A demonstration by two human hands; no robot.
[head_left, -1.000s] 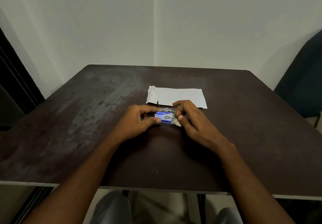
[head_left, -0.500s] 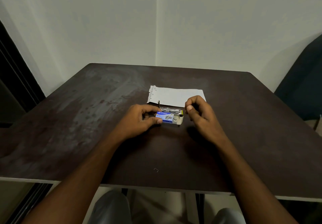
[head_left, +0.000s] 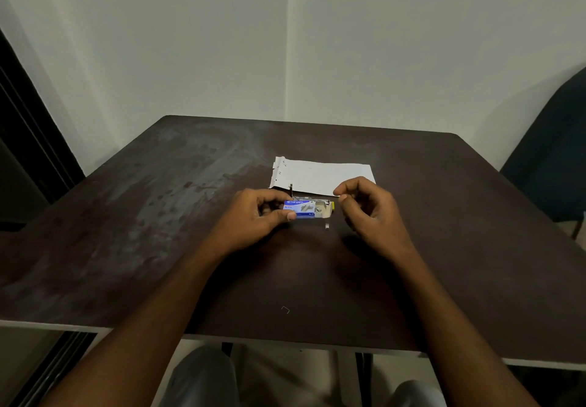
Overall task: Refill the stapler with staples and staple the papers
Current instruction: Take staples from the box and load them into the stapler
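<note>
A dark brown surface (head_left: 158,216), scuffed and streaked pale on its left half, fills most of the view and stands in a corner of plain light walls (head_left: 206,42), with a dark chair (head_left: 555,153) at its right edge. Toward the middle lies a white stack of papers (head_left: 320,175), flat, its long side running left to right and its left end slightly ragged. Both forearms reach in from the near edge. The left hand (head_left: 257,219) rests on the surface just in front of the papers and grips a small blue staple box (head_left: 299,208) between thumb and fingers; the box's right end is open, showing a pale yellowish flap. The right hand (head_left: 367,213) hovers just beside that open end, apart from the box, fingers curled inward with thumb and forefinger tips close together (whether they pinch anything I cannot tell). Between the box and the papers a thin metal part of the stapler (head_left: 317,200) shows, mostly hidden behind the box. A short staple strip (head_left: 327,226) lies on the surface just in front of the box's open end, and a single bent staple (head_left: 285,310) lies well apart, nearer the front edge.
</note>
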